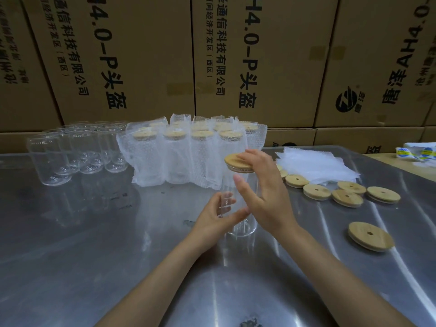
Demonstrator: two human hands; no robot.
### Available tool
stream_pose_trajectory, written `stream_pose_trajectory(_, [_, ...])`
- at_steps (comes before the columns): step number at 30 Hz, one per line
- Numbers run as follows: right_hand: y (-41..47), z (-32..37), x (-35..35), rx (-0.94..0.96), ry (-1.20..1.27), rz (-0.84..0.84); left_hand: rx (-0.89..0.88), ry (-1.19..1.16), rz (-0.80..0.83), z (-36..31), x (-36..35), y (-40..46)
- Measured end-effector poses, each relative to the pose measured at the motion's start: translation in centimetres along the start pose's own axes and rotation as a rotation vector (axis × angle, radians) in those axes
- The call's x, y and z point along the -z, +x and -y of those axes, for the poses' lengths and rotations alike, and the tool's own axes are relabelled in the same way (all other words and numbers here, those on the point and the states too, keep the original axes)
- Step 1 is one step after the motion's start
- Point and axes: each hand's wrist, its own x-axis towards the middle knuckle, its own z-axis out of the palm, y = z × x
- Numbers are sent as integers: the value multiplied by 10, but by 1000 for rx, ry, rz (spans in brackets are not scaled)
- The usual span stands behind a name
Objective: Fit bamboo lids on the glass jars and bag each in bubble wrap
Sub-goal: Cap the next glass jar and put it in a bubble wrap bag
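Note:
A clear glass jar [243, 223] stands upright on the steel table [94, 244] in the middle of the view. My left hand [213, 219] curls round its lower part from the left. A bamboo lid [233, 161] sits on the jar's mouth, and my right hand [262, 190] lies over it with straight fingers pressing on its top. Several loose bamboo lids [346, 197] lie to the right, one [371, 236] nearer to me. A stack of bubble-wrap bags [313, 167] lies behind them.
Several jars with lids, bagged in bubble wrap [179, 152], stand in rows at the back centre. Several bare glass jars [70, 152] stand at the back left. Stacked cardboard boxes [141, 55] wall off the far side. A roll of stickers [417, 152] lies at far right.

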Motion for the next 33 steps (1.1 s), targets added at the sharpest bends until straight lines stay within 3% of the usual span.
stream_pose_trajectory(4, [-10, -30, -2, -282, 170, -113, -2, 17, -6, 2, 1, 0])
stream_pose_trajectory(10, [-4, -103, 11, -670, -326, -62, -10, 26, 5, 3, 2, 1])
stream_pose_trajectory(19, [22, -158, 15, -596, -778, 105, -19, 47, 0, 7, 0, 5])
stream_pose_trajectory(23, [28, -179, 13, -567, -851, 227, -36, 33, 0, 9, -2, 9])
stream_pose_trajectory(28, [34, -194, 12, -693, -916, 368, -53, 13, 14, 13, -3, 12])
stream_pose_trajectory(33, [33, -192, 13, -658, -914, 269, -52, 9, 9, 14, -2, 12])
